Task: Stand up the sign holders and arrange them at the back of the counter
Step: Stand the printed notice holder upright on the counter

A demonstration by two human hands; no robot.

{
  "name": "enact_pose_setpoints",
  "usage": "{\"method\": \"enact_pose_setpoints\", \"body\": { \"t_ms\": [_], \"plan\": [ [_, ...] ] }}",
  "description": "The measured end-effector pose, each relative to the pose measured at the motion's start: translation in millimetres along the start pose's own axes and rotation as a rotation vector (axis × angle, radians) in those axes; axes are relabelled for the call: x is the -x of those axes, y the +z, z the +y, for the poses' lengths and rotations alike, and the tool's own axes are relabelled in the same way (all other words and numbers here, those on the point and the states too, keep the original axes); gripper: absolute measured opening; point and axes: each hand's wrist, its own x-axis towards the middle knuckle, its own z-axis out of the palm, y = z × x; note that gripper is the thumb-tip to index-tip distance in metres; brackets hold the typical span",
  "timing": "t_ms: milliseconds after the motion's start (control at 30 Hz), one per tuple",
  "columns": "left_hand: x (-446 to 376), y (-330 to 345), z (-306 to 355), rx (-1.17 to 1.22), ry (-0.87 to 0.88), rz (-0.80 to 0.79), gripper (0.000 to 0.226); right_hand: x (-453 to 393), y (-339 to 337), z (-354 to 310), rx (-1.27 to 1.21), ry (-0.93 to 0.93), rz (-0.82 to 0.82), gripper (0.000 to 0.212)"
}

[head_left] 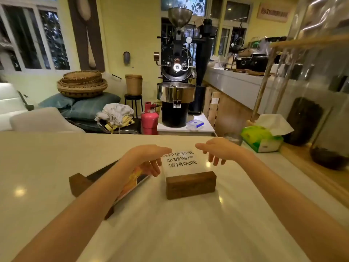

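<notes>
A small sign holder [190, 184] with a dark wooden base and a clear panel of printed black characters lies flat in the middle of the pale counter [47, 167], panel pointing away from me. My left hand [151, 159] hovers open at the panel's left edge; my right hand [217, 150] hovers open at its right edge, and neither grips it. A larger sign holder [132, 184] with a colourful orange picture and a dark wooden base lies flat to the left, mostly hidden under my left forearm.
A green tissue box [262, 138] and a small glass [233, 138] stand at the counter's far right. Large glass jars [321, 110] line a wooden ledge on the right. Beyond the counter's back edge stand a coffee roaster [176, 72] and a red gas cylinder [150, 118].
</notes>
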Motion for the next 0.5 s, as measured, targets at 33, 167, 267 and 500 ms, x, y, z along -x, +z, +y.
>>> {"method": "enact_pose_setpoints", "body": {
  "t_ms": [33,167,267,500],
  "plan": [
    [0.6,2.8,-2.7,0.007,-0.012,-0.011,0.069,0.1,3.4,2.3,-0.018,0.033,-0.026,0.061],
    [-8.6,18.2,-12.8,0.078,-0.004,0.051,0.064,-2.3,18.6,13.9,-0.098,0.116,-0.123,0.059],
    [-16.8,30.4,-18.4,0.165,0.021,0.135,0.053,-4.2,25.4,20.1,-0.231,0.178,-0.143,0.049],
    [-20.4,47.7,-31.3,0.36,0.1,0.17,0.038,-5.0,42.0,30.6,-0.566,0.235,-0.072,0.015]
  ]
}}
